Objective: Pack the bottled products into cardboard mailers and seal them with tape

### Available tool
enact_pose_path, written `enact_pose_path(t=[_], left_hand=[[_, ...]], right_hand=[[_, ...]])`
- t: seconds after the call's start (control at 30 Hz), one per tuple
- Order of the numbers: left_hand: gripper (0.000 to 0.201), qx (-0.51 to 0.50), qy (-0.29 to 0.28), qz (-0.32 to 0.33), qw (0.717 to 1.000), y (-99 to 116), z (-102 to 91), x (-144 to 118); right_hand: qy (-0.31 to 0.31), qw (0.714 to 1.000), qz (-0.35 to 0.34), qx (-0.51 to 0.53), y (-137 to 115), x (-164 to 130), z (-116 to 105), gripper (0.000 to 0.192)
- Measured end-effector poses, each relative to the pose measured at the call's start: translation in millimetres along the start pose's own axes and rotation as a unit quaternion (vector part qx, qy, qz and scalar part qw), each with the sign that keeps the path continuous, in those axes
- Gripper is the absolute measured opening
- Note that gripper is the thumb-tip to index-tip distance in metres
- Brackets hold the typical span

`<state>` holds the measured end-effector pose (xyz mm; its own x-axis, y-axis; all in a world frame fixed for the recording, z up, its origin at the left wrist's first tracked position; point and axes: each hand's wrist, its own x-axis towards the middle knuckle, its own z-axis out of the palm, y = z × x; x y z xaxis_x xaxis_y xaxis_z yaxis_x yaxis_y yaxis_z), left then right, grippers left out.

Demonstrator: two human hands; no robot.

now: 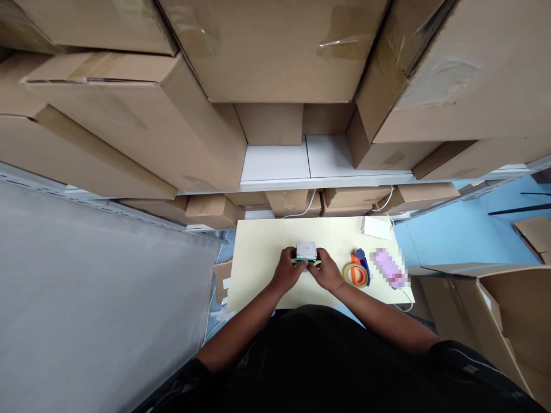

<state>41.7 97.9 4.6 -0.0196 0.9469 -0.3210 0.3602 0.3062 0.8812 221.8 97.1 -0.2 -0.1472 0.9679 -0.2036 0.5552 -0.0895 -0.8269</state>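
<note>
A small white box (306,250) with a green edge along its near side sits on the pale yellow table (258,258). My left hand (287,270) grips its left side and my right hand (326,270) grips its right side, thumbs meeting at the box's near edge. The underside of the box is hidden by my fingers.
An orange tape dispenser with a tape roll (357,272) lies right of my right hand, with a pink blurred object (390,268) beyond it. A white flat item (376,227) sits at the far right corner. Cardboard boxes (275,51) fill the shelves; an open carton (486,310) stands right.
</note>
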Motion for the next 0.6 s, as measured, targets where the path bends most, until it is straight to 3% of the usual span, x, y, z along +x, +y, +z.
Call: enact_pose_path(t=[0.2, 0.37, 0.5, 0.6], left_hand=[[0.02, 0.172, -0.034, -0.037, 0.984, 27, -16.1, -8], [0.023, 0.288, -0.081, -0.06, 0.952, 42, -27.1, -4], [0.038, 0.283, -0.073, -0.045, 0.955, 46, -27.9, -1], [0.024, 0.248, -0.043, 0.028, 0.967, 44, -25.7, -5]], right_hand=[[-0.013, 0.995, -0.008, -0.1, -14, -13, -6, 0.027], [-0.034, 0.986, -0.018, -0.16, -23, -21, -7, 0.028], [-0.024, 0.988, -0.027, -0.152, -20, -27, -7, 0.019], [-0.018, 0.991, -0.028, -0.133, -16, -30, -9, 0.015]])
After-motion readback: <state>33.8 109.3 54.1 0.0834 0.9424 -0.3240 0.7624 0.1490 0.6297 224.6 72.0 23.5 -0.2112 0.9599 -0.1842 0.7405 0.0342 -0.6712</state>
